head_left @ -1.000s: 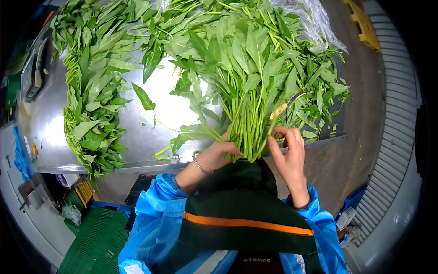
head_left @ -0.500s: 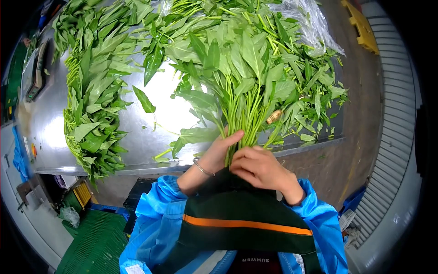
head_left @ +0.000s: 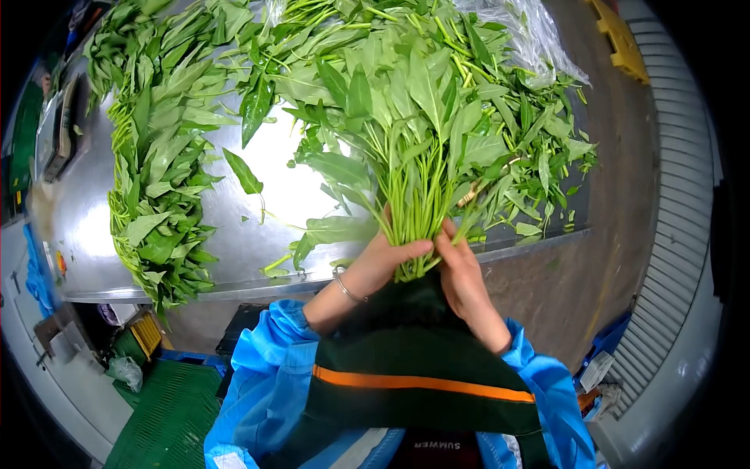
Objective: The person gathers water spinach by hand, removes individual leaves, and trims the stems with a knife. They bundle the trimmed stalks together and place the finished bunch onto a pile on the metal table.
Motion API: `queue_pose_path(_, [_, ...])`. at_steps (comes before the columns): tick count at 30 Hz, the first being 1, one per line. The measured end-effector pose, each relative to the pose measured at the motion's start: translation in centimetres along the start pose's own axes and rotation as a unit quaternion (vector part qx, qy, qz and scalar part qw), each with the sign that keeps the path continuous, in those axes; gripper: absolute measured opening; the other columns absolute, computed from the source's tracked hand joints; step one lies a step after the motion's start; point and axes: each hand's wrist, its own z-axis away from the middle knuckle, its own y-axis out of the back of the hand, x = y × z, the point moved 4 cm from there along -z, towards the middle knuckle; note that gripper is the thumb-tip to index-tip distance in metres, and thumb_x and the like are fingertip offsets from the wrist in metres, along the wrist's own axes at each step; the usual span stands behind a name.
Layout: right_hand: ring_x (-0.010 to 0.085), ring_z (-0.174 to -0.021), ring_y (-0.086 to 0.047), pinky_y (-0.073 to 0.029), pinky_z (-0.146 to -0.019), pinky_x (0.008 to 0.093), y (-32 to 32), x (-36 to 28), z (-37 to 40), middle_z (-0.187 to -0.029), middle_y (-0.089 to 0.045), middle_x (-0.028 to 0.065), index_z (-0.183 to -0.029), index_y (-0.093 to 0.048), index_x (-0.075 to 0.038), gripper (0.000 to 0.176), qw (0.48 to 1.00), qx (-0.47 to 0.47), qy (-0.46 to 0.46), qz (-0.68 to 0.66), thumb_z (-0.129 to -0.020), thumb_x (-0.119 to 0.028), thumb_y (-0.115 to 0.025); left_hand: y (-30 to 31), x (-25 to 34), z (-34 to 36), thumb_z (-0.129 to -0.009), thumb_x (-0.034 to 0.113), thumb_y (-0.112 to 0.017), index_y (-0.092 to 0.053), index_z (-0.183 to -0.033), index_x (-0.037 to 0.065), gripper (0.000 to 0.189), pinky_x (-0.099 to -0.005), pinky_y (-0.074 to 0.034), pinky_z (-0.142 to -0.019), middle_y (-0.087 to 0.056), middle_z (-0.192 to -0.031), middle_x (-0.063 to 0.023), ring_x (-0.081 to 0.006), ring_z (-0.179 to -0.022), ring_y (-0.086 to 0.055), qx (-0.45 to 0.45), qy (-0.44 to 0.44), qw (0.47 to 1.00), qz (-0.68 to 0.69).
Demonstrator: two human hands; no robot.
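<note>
A thick bunch of water spinach (head_left: pixel 418 184) stands upright over the table's near edge, leaves up and cut stem ends down. My left hand (head_left: pixel 388 254), with a bangle at its wrist, is wrapped round the lower stems, thumb across the front. On the other side, my right hand (head_left: pixel 461 270) closes on the stems with thumb and fingers, some of which are hidden behind the bunch. Behind it lies a loose heap of water spinach (head_left: pixel 539 156). A wooden handle (head_left: pixel 469 194) shows partly among those leaves.
Along the left of the metal table (head_left: pixel 86 258) runs a row of bundled water spinach (head_left: pixel 160 195). Clear plastic wrap (head_left: pixel 531 35) lies at the back right. A scale-like device (head_left: pixel 62 137) sits far left. Green crates (head_left: pixel 160 414) stand below, left of me.
My right hand has moved from the front of the stem ends to the bunch's right side. The stem ends now show, and the wooden handle is more covered by leaves.
</note>
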Motion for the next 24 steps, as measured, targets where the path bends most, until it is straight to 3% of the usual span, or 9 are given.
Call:
queue_pose_path(1, [0.0246, -0.118, -0.039, -0.026, -0.103, 0.0331, -0.9, -0.9, -0.3, -0.126, -0.044, 0.0137, -0.134, -0.033, 0.001, 0.049, 0.992, -0.040, 0.072, 0.096, -0.093, -0.022, -0.047, -0.3, 0.6, 0.2, -0.077, 0.002, -0.064, -0.036, -0.127, 0.006, 0.058, -0.0271, -0.042, -0.087, -0.050, -0.114, -0.0041, -0.0130, -0.101, -0.051, -0.012, 0.006, 1.000, -0.022])
queue_pose_path(6, [0.0240, -0.109, -0.043, -0.034, -0.093, 0.0327, 0.1, -0.9, -3.0, -0.122, -0.041, 0.0180, -0.131, -0.032, 0.004, 0.049, 0.861, -0.023, 0.219, 0.460, -0.092, -0.021, -0.048, 0.6, -0.1, 0.5, -0.075, -0.003, -0.060, -0.043, -0.124, 0.003, 0.051, -0.0285, -0.044, -0.084, -0.055, -0.113, -0.0057, -0.0159, -0.100, -0.054, 0.003, 0.077, 0.997, 0.014])
queue_pose_path(10, [0.0205, -0.087, -0.041, -0.038, -0.076, 0.0325, -0.3, -5.6, 0.2, -0.107, -0.040, 0.0152, -0.126, -0.037, 0.002, 0.048, 0.821, 0.144, 0.331, 0.443, -0.088, -0.021, -0.055, -0.5, 0.6, 0.4, -0.075, -0.004, -0.058, -0.050, -0.117, 0.002, 0.043, -0.0289, -0.047, -0.079, -0.058, -0.105, -0.0063, -0.0175, -0.091, -0.058, 0.013, 0.055, 0.998, 0.040])
queue_pose_path(13, [0.0255, -0.087, -0.046, -0.038, -0.073, 0.0353, -3.4, -8.3, 0.1, -0.096, -0.049, 0.0116, -0.116, -0.052, -0.003, 0.038, 0.697, 0.022, 0.487, 0.526, -0.080, -0.012, -0.060, 0.5, -0.7, 0.4, -0.075, -0.004, -0.058, -0.049, -0.116, 0.002, 0.043, -0.0281, -0.047, -0.077, -0.058, -0.105, -0.0069, -0.0172, -0.091, -0.058, -0.005, 0.073, 0.996, 0.047])
queue_pose_path(14, [0.0280, -0.086, -0.048, -0.037, -0.073, 0.0360, -5.0, -8.9, -0.3, -0.086, -0.051, 0.0106, -0.110, -0.057, -0.004, 0.035, 0.665, 0.026, 0.457, 0.590, -0.076, -0.009, -0.062, 0.4, -0.6, 0.5, -0.074, -0.003, -0.058, -0.050, -0.116, 0.001, 0.043, -0.0281, -0.047, -0.078, -0.058, -0.105, -0.0070, -0.0174, -0.091, -0.058, 0.002, 0.075, 0.997, 0.035])
queue_pose_path(15, [0.0272, -0.079, -0.050, -0.039, -0.069, 0.0356, -5.4, -8.6, -1.5, -0.082, -0.051, 0.0109, -0.103, -0.061, -0.005, 0.029, 0.664, 0.031, 0.432, 0.609, -0.075, -0.009, -0.064, 0.3, -0.5, 0.8, -0.074, -0.003, -0.058, -0.050, -0.116, 0.001, 0.043, -0.0281, -0.047, -0.078, -0.058, -0.105, -0.0072, -0.0175, -0.091, -0.058, 0.009, 0.076, 0.997, 0.022])
queue_pose_path(19, [0.0101, -0.064, -0.046, -0.037, -0.057, 0.0218, -1.9, -7.1, -3.9, -0.077, -0.048, 0.0019, -0.086, -0.064, -0.004, 0.008, 0.911, 0.034, 0.262, 0.317, -0.079, -0.007, -0.065, 0.1, 0.4, 1.1, -0.072, -0.002, -0.056, -0.048, -0.117, 0.000, 0.046, -0.0289, -0.047, -0.079, -0.058, -0.106, -0.0081, -0.0188, -0.093, -0.057, 0.027, 0.041, 0.999, 0.013])
queue_pose_path(21, [0.0097, -0.065, -0.045, -0.037, -0.057, 0.0207, -2.0, -7.5, -2.8, -0.078, -0.047, 0.0009, -0.088, -0.062, -0.003, 0.009, 0.904, 0.058, 0.312, 0.288, -0.079, -0.005, -0.064, 1.0, -0.4, 1.4, -0.073, -0.001, -0.053, -0.046, -0.119, 0.000, 0.047, -0.0309, -0.048, -0.080, -0.057, -0.107, -0.0086, -0.0202, -0.095, -0.057, 0.014, 0.106, 0.992, 0.069])
queue_pose_path(24, [0.0166, -0.068, -0.050, -0.041, -0.060, 0.0253, -4.5, -8.2, -2.1, -0.082, -0.050, 0.0073, -0.090, -0.061, -0.002, 0.013, 0.740, 0.046, 0.441, 0.506, -0.078, -0.006, -0.063, 1.3, -0.8, 1.0, -0.074, -0.001, -0.052, -0.047, -0.118, 0.000, 0.045, -0.0317, -0.048, -0.081, -0.057, -0.107, -0.0091, -0.0206, -0.095, -0.058, 0.035, 0.105, 0.991, 0.072])
